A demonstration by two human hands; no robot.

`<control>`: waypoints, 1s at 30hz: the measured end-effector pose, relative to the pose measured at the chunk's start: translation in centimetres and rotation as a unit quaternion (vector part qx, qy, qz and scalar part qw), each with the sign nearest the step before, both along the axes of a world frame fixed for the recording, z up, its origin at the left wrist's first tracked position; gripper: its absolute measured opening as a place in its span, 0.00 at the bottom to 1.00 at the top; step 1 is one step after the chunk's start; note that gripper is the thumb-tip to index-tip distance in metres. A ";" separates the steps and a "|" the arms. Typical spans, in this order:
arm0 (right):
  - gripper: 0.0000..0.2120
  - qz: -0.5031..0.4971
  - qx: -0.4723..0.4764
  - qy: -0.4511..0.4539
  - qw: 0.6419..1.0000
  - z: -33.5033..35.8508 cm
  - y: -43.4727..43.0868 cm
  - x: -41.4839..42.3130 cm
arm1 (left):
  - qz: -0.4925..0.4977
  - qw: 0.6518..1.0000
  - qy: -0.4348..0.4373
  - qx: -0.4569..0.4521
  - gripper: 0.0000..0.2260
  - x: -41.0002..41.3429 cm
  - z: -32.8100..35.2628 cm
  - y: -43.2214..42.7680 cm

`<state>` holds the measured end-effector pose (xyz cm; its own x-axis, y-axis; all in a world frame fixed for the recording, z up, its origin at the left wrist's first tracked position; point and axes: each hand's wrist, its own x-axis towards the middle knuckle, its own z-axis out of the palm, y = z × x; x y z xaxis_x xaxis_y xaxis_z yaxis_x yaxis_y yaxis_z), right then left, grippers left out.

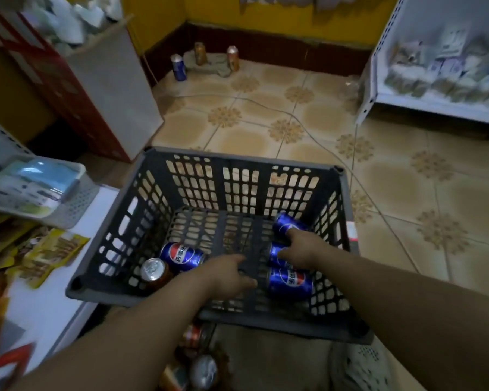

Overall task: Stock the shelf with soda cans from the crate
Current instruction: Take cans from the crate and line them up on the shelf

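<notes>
A dark grey slatted crate [237, 162] sits in front of me, with both my arms reaching into it. Three blue soda cans lie on their sides along its right wall: a far one [287, 222], a middle one [275, 253] and a near one [290, 282]. My right hand [301, 248] is over the middle can, its fingers spread on the far and middle cans. At the left lie another blue can [182, 256] and an upright brown can [153, 270]. My left hand [227, 272] hovers over the crate's floor between the two groups, fingers apart, holding nothing.
A white shelf [54, 300] on the left carries snack packets [48, 253] and a white basket [40, 190]. Another white shelf rack [441, 69] stands at the far right. Three cans [179, 67] stand on the tiled floor by the far wall. More cans [198, 359] lie below the crate.
</notes>
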<state>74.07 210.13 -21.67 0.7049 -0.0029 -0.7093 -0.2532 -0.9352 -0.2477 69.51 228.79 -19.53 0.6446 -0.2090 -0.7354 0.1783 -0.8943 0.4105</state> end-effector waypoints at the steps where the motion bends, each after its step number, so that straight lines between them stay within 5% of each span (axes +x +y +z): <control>1: 0.29 0.007 -0.014 0.008 1.000 -1.9 0.2 0.6 | -0.006 1.000 0.011 0.003 0.33 0.8 -1.5 -0.2; 6: 0.24 0.044 -0.046 0.018 0.998 -10.0 0.9 2.9 | -0.029 0.998 0.051 0.009 0.34 3.0 -6.7 0.2; 11: 0.40 0.113 -0.124 0.007 0.986 -14.5 0.7 3.7 | 0.001 0.997 0.072 -0.010 0.29 2.9 -8.9 1.0; 14: 0.32 0.156 -0.158 -0.070 0.973 -14.5 0.1 3.4 | 0.022 0.998 0.055 -0.029 0.27 2.8 -8.6 1.4; 19: 0.27 -0.014 0.044 -0.160 0.986 -9.9 1.7 1.2 | 0.082 0.995 0.031 -0.040 0.30 2.0 -5.1 2.1; 23: 0.41 -0.126 0.242 -0.203 0.940 -1.1 5.8 0.2 | 0.167 0.980 -0.010 -0.110 0.30 -0.5 0.2 2.7; 26: 0.43 -0.184 0.388 -0.200 0.881 6.6 8.8 -1.8 | 0.298 0.924 -0.079 -0.227 0.18 -3.6 5.7 3.3; 30: 0.26 -0.234 0.518 -0.214 0.794 15.9 12.5 -6.4 | 0.478 0.768 -0.099 -0.414 0.14 -8.2 14.4 5.9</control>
<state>67.69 222.66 -5.81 0.9759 0.0932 -0.1972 -0.1979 -0.0018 -0.9802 61.27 234.71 -5.16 0.8766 0.0869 -0.4732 0.4519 0.1889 0.8718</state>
